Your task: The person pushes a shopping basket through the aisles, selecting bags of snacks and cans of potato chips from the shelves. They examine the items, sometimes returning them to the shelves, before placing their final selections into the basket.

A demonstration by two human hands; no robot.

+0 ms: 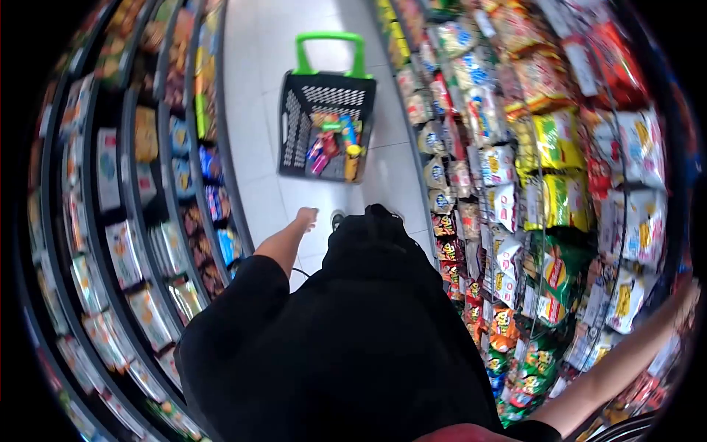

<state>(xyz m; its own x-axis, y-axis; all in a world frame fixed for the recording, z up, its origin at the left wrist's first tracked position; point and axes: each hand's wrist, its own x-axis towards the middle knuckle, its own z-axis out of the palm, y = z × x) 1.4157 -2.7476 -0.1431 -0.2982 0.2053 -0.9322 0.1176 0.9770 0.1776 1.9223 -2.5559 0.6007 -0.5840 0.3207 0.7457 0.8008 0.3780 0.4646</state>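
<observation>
Well to the right of the basket [293, 132] and on its near side, white snack bags [630, 298] with yellow print, puffed, crinkled and faintly glossy. Just beside these, at the end of a bare, outstretched forearm [615, 372], the right hand [688, 300], blurred near the edge of view; cannot tell whether wide, narrow or closed on a bag. Nearer to the basket on that same right side, tightly packed, pillow-shaped bags: shiny yellow ones [561, 202], a dark green one [565, 272] just below, a smooth red one [613, 65] farther right. Close to the basket's near edge but apart from it, the left hand [306, 216], over pale, smooth floor tiles [254, 96], with fingers loosely bent and fairly narrow; too blurred to tell more. For the basket itself, dark plastic, box-shaped, open-topped, with walls pierced by rows of small holes and a smooth, bright green looped handle [330, 35] at the far end. Inside, loosely heaped toward the right, small colourful packages [324, 151], among them a slim blue one [347, 131] and a yellow one [353, 152]; labels too small to read. Left of the basket, dark shelves [127, 158] lined with flat white packs [124, 253].
</observation>
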